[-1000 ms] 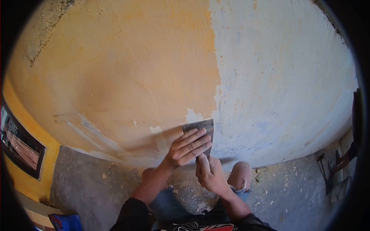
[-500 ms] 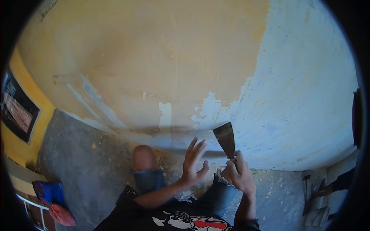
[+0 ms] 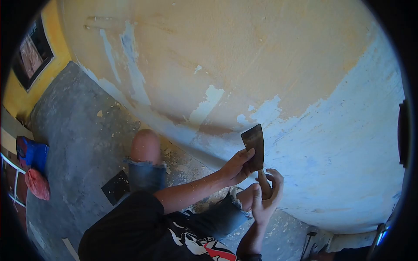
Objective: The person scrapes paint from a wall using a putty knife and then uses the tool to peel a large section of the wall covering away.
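A paint scraper (image 3: 254,143) with a wide, dark metal blade and a wooden handle (image 3: 263,182) is held up in front of the wall. My left hand (image 3: 238,165) pinches the lower part of the blade, its thumb lying on the face. Around the handle, my right hand (image 3: 267,198) is loosely curled, the thumb raised on one side and the fingers bent on the other. The wall (image 3: 209,65) behind has tan paint above and left, with pale scraped areas (image 3: 313,152) to the right and ragged patches between.
My bent knee (image 3: 146,147) is close to the wall's base. Paint flakes lie on the grey floor (image 3: 78,130). A blue bag (image 3: 35,154) and a reddish bundle (image 3: 37,184) are at left, below a dark-framed window (image 3: 32,56). A long-handled tool (image 3: 308,241) stands at lower right.
My left hand has moved from spread in the air to pinching the blade. My right hand has loosened around the handle. The view has turned, and a person's arm at right is no longer distinct.
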